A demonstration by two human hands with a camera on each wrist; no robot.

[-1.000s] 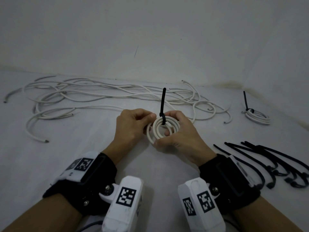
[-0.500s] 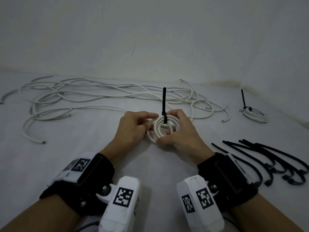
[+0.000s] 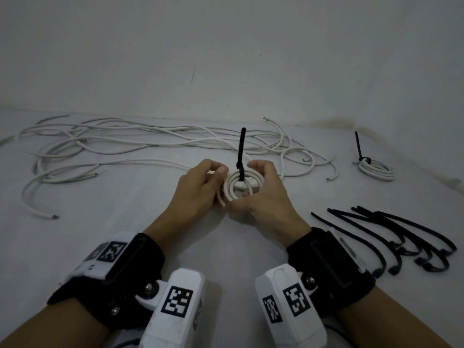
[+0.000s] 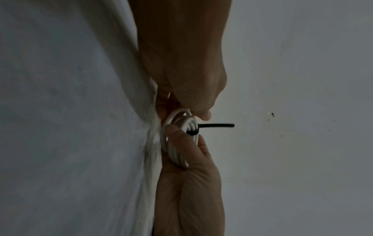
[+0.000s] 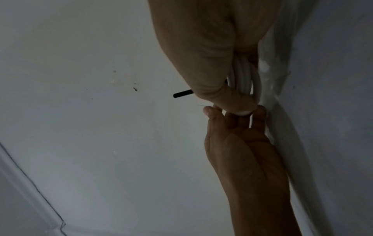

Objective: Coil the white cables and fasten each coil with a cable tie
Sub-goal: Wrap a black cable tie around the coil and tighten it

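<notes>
A small coil of white cable (image 3: pixel 242 183) is held just above the white surface between both hands. A black cable tie (image 3: pixel 241 151) wraps its far side, with the tail pointing straight up. My left hand (image 3: pixel 200 189) pinches the coil's left edge with thumb and fingers. My right hand (image 3: pixel 266 197) grips the right side, thumb across the near rim. In the left wrist view the coil (image 4: pixel 189 123) and the tie's tail (image 4: pixel 216 125) show between the two hands. The right wrist view shows the coil (image 5: pixel 242 76) in my right hand and only the tail's tip (image 5: pixel 182 93).
Loose white cables (image 3: pixel 125 146) sprawl across the back and left of the surface. A tied coil (image 3: pixel 375 169) lies at the far right. Several black cable ties (image 3: pixel 401 237) lie by my right wrist. A wall stands close behind.
The coil has tipped from facing me to lying flatter between the hands. Both hands keep their hold and the tie's tail still points up.
</notes>
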